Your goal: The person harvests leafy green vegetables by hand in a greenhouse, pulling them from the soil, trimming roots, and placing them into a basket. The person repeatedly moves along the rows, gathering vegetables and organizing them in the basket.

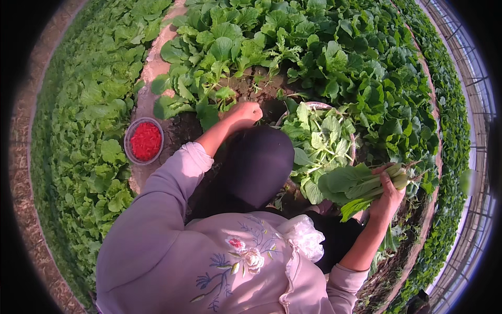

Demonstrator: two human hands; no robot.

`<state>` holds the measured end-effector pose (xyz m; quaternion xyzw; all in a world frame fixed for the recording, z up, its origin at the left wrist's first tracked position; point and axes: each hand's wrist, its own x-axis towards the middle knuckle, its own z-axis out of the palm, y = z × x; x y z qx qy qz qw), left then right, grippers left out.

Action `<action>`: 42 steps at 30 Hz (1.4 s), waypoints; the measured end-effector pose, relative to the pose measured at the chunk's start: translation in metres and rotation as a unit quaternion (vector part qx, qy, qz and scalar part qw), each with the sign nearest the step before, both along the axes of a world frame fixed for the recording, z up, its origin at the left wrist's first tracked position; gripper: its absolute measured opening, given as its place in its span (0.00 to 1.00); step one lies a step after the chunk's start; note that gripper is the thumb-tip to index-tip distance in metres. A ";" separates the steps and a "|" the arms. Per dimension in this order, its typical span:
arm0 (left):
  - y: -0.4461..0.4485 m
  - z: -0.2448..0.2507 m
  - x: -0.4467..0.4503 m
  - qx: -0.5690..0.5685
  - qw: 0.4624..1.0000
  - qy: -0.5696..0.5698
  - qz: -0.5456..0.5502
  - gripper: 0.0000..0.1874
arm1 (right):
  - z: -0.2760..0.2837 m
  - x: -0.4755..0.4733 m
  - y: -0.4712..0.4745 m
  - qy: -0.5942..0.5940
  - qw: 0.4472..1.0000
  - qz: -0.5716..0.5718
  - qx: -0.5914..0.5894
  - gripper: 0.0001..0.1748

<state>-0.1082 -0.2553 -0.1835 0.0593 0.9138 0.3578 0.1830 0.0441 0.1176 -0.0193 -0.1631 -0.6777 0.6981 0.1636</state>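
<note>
My right hand is wrapped around a bunch of leafy greens near its pale stalks. The thin roots point right and the broad leaves hang left, over the edge of a round container heaped with loose picked greens. Beyond my dark-clothed knee, my left hand is low over the soil with its fingers curled. It is beside the nearest growing plants, and whether anything lies inside its fingers is hidden.
A round clear tub with small red pieces stands left on the pale dirt path. Dense leafy crop beds stretch on both sides and ahead. A crumpled white plastic bag rests at my waist. Greenhouse framing curves along the right.
</note>
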 end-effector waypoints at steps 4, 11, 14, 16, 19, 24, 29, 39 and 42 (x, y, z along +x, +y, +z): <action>-0.055 -0.152 0.034 -0.047 0.996 -0.048 -0.057 0.16 | -0.003 -0.009 -0.008 -0.022 1.000 0.011 0.010 0.13; -0.111 -0.163 0.011 -0.295 0.940 0.150 -0.083 0.09 | -0.007 -0.021 -0.014 -0.062 0.998 0.013 0.009 0.16; -0.129 -0.163 -0.007 -0.383 0.904 0.145 -0.120 0.11 | -0.010 -0.023 -0.012 -0.076 0.997 0.010 0.014 0.16; -0.133 -0.165 -0.018 -0.486 0.856 0.112 -0.139 0.13 | -0.011 -0.025 -0.009 -0.083 0.996 0.013 0.014 0.16; -0.143 -0.184 -0.033 -0.577 0.800 0.074 -0.151 0.14 | -0.014 -0.032 -0.010 -0.097 0.995 0.024 0.014 0.16; -0.153 -0.193 -0.035 -0.561 0.802 0.017 -0.203 0.12 | -0.013 -0.036 -0.012 -0.103 0.994 0.027 0.005 0.17; -0.142 -0.188 -0.036 -0.542 0.818 -0.054 -0.185 0.10 | -0.013 -0.035 -0.013 -0.102 0.995 0.018 0.009 0.19; -0.118 -0.164 -0.041 -0.369 0.923 0.015 -0.104 0.14 | -0.002 -0.018 -0.006 -0.081 0.997 0.006 -0.009 0.18; -0.086 -0.115 -0.054 -0.276 0.958 -0.035 -0.073 0.21 | -0.002 -0.010 -0.004 -0.069 0.998 0.006 -0.012 0.18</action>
